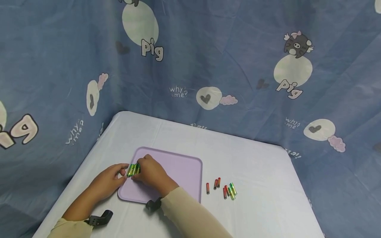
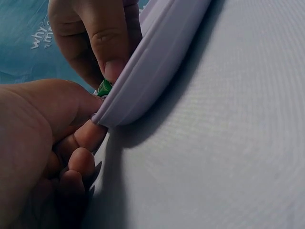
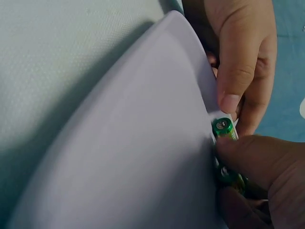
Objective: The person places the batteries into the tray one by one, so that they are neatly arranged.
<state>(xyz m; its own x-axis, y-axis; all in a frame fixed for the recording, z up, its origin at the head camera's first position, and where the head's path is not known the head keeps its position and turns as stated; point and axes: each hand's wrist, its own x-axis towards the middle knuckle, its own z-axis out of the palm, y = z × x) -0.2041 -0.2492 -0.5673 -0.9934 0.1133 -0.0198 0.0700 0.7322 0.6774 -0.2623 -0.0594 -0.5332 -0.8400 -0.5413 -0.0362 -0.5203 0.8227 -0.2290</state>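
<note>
A row of green-and-gold batteries [image 1: 133, 170] lies along the left rim of a lilac tray [image 1: 175, 172]. My right hand [image 1: 153, 174] holds the row, its thumb and fingers on the batteries; the right wrist view shows the thumb across the green battery ends [image 3: 223, 126]. At the tray's left edge, my left hand [image 1: 108, 181] pinches the rim beside the batteries. In the left wrist view, its thumb lies at the tray rim [image 2: 152, 78] with fingers below. The right hand hides part of the row.
Right of the tray, on the white-covered table [image 1: 262, 172], lie several loose batteries: a single red one [image 1: 207, 188], a red pair [image 1: 217, 183], and a mixed cluster with green ones [image 1: 231, 193]. A blue printed curtain [image 1: 184, 66] hangs behind the table and on its left.
</note>
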